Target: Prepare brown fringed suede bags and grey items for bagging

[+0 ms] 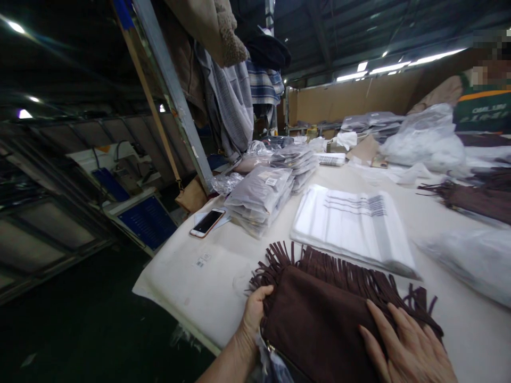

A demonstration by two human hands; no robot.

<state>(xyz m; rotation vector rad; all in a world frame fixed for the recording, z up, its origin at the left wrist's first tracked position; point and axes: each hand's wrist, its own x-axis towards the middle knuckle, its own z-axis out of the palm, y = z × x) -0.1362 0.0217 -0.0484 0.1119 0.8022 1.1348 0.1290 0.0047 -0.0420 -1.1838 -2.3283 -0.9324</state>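
1. My left hand [253, 314] grips the left edge of the brown fringed pouch [315, 324], thumb on top, the other fingers hidden.
2. My right hand [411, 343] is open, palm down, fingers spread across the pouch's right side.
3. The pouch is at the near edge of the pale table [171, 276], fringe pointing away from me.
4. Just beyond the fringe lies a white striped stack [347, 223].
5. Farther left, 1 phone [207, 222] lies beside bagged grey packages [261, 194].
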